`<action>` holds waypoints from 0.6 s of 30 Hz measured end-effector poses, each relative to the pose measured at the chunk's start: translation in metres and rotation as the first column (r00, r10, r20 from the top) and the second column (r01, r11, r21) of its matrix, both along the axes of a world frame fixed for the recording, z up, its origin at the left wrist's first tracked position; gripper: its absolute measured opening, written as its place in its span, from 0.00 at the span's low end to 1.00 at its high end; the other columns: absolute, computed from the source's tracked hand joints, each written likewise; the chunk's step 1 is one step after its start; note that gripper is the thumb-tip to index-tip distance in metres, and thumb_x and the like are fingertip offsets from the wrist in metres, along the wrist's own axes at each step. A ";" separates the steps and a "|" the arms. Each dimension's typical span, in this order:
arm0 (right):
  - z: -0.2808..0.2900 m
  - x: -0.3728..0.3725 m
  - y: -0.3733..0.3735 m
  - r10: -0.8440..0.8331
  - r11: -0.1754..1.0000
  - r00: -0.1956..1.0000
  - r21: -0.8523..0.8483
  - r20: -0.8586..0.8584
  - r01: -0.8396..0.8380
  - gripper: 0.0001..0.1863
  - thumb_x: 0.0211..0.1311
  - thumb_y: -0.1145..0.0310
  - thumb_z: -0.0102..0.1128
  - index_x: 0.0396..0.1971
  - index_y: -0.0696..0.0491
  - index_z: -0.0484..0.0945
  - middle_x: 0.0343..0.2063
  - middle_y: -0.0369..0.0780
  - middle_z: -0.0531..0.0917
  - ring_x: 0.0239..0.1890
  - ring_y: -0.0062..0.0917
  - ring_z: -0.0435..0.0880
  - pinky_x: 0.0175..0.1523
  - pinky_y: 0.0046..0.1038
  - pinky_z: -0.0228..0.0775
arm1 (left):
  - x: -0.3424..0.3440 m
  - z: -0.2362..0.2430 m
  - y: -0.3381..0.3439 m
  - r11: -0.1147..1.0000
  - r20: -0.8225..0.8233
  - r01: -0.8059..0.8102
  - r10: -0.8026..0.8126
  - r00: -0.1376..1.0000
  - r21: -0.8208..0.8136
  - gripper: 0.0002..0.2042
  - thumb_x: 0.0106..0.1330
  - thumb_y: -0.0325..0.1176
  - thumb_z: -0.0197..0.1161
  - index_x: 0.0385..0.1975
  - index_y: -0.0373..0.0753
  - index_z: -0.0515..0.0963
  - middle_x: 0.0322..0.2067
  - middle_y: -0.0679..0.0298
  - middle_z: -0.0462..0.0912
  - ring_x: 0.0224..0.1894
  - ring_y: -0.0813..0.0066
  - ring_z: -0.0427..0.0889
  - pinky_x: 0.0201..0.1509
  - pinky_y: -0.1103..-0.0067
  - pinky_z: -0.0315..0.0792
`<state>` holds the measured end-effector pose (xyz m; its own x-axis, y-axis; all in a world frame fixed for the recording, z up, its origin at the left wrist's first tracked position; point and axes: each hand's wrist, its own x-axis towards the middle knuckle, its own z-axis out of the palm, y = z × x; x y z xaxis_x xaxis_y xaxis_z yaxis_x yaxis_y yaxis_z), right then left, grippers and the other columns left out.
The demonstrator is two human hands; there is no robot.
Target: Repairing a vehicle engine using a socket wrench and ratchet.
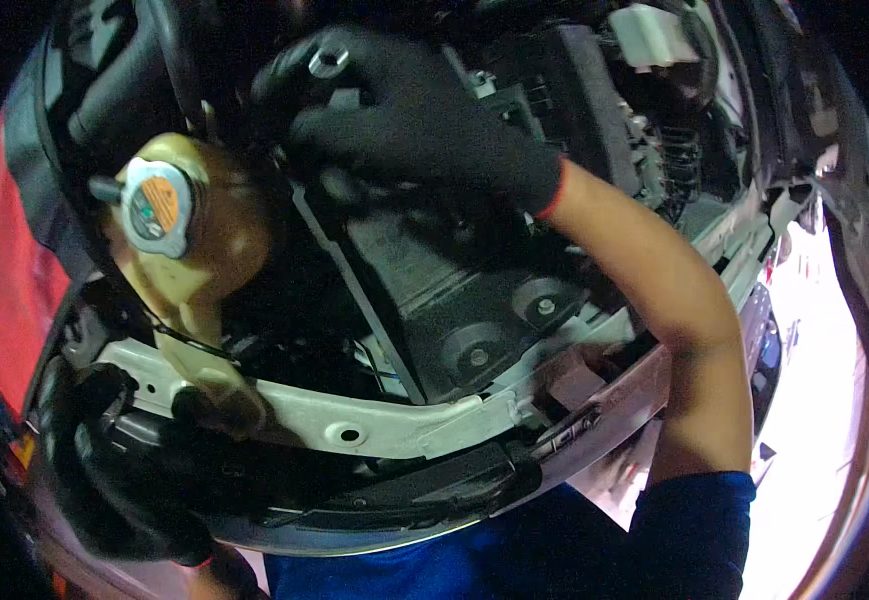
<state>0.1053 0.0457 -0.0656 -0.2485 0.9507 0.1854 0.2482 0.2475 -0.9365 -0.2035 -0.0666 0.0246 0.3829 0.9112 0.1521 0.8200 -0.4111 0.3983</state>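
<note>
My right hand (414, 120), in a dark glove with a red cuff, reaches into a car's engine bay at top centre, its blurred fingers curled around a small silvery socket-like piece (330, 60). Left of it stands a translucent yellowish reservoir (224, 240) beside a silver cap (159, 205) with an orange label. My left hand (104, 465), also gloved, is at the lower left, fingers curled against dark parts at the front edge; what they grip is unclear.
A pale metal crossmember (424, 430) spans the front of the bay. Behind it lie a black plastic panel (404, 270) with bolts and dark hoses (124, 90). A red cover or panel (9, 280) is at far left. The car's front rim (374, 540) is nearest my body.
</note>
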 end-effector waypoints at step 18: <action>0.015 -0.008 -0.009 0.024 1.000 0.983 0.012 -0.183 -0.022 0.13 0.46 0.65 0.64 0.33 0.54 0.80 0.29 0.42 0.82 0.34 0.29 0.81 0.42 0.29 0.71 | 0.038 -0.013 0.003 0.962 0.648 -0.258 0.250 0.719 -0.085 0.10 0.61 0.21 0.54 0.41 0.30 0.78 0.40 0.56 0.81 0.44 0.69 0.79 0.50 0.75 0.71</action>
